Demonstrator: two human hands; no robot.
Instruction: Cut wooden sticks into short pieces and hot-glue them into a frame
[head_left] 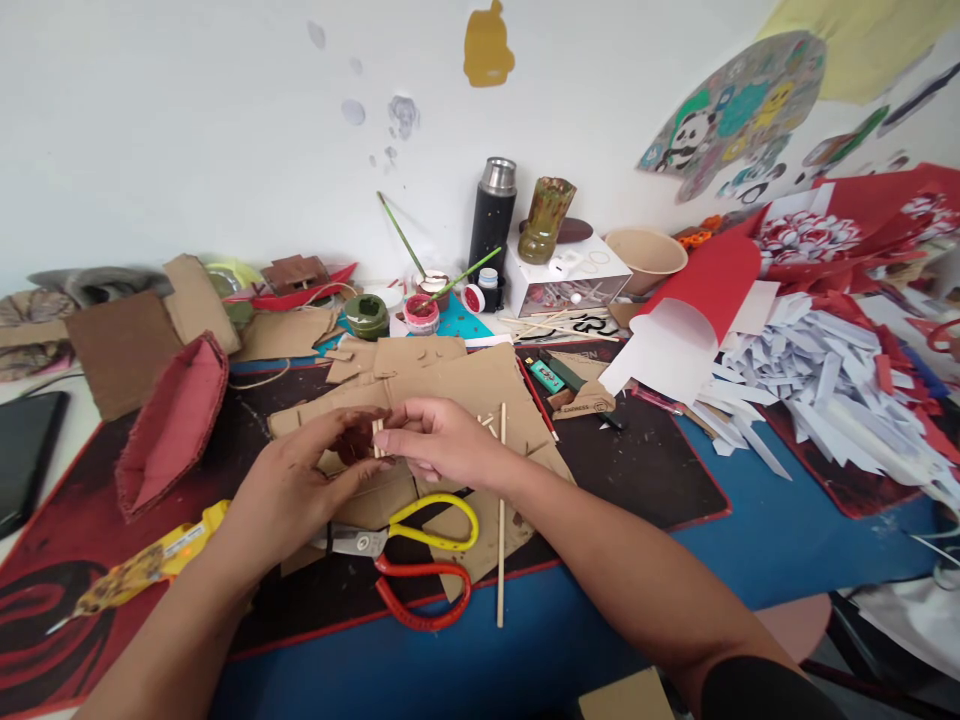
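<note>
In the head view, the left hand (296,485) and right hand (439,440) reach in from the lower corners and meet above flat tan cardboard (472,380). The right pinches short sticks (377,438) of pale wood between thumb and fingers; the left curls around them like a C, though I can't tell whether it grips them. Just below lie scissors (375,545) with rounded yellow and red handles, beside a long, straight wooden stick (501,540). Further left sits a pointed, pink-lined boat shape (176,430)

Forearms (592,540) converging, the curled left grip (296,475) seemingly touches the pinching right grip (442,440).
</note>
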